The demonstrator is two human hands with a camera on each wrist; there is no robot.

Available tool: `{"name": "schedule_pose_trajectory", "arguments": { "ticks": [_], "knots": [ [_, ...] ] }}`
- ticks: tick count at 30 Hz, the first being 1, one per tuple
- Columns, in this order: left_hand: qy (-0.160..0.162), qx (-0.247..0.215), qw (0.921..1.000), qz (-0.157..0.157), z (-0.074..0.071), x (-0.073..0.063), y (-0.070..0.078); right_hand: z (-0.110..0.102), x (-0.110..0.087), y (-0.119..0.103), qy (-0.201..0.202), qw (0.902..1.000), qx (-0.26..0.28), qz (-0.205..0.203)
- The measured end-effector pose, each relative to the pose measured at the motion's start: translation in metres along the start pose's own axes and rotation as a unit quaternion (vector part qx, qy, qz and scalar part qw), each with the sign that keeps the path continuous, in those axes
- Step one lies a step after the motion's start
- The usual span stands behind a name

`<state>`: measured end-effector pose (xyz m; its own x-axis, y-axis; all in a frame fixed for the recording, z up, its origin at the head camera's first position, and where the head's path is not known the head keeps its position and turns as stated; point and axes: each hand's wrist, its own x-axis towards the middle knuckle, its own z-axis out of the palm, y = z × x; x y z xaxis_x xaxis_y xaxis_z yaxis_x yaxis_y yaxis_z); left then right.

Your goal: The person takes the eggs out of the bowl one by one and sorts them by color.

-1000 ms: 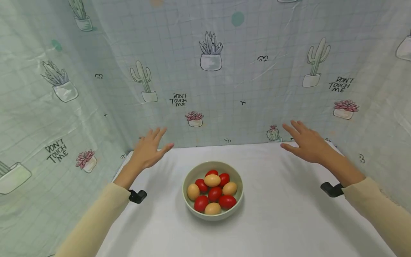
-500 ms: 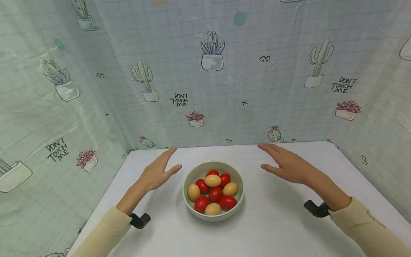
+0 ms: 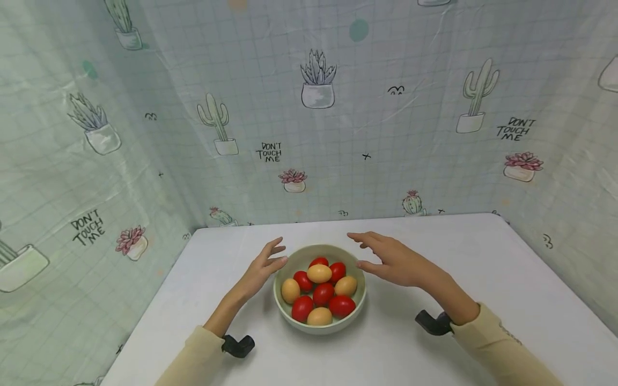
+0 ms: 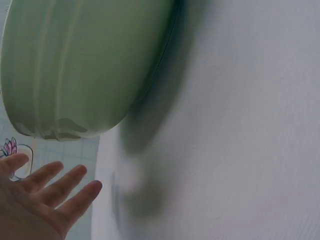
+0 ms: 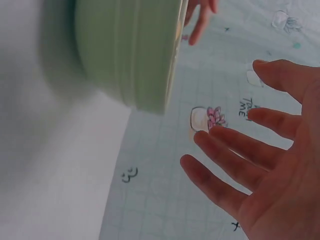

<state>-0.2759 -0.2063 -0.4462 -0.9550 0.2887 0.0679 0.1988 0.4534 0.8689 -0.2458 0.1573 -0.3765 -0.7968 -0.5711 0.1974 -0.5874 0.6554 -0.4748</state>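
Observation:
A pale green bowl [image 3: 321, 328] stands on the white table, holding several red eggs [image 3: 323, 294] and several light orange-brown eggs [image 3: 319, 274]. At the bowl's left rim hovers my left hand [image 3: 259, 273], fingers loosely extended and holding nothing. My right hand [image 3: 396, 261] hangs above the bowl's right side with fingers spread and thumb apart, also without anything in it. Both wrist views show a gap between the fingers and the bowl's outer wall [image 4: 90, 65]. In the right wrist view, fingers of the left hand [image 5: 201, 20] appear beyond the bowl.
The white table [image 3: 434, 343] reaches back to a hanging cloth [image 3: 357, 123] printed with cacti and lettering. Cloth also closes off the left and right sides. A black wrist camera mount [image 3: 238, 347] sits at the left cuff, another mount [image 3: 434, 323] at the right.
Both hands have come inward and down from the table's far left and right toward the bowl. The bowl and its eggs have stayed in place.

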Motion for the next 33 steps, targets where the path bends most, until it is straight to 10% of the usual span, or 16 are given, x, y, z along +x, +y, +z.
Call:
{"name": "schedule_pose_trajectory", "arguments": {
  "ticks": [9, 33],
  "knots": [
    [0.012, -0.113, 0.9932, -0.027, 0.022, 0.004, -0.02, 0.018, 0.018, -0.015, -0.033, 0.9962, 0.077, -0.024],
    [-0.023, -0.162, 0.9864, 0.012, 0.041, 0.012, -0.025, 0.039, 0.051, -0.02, -0.097, 0.9862, 0.123, -0.054]
  ]
}}
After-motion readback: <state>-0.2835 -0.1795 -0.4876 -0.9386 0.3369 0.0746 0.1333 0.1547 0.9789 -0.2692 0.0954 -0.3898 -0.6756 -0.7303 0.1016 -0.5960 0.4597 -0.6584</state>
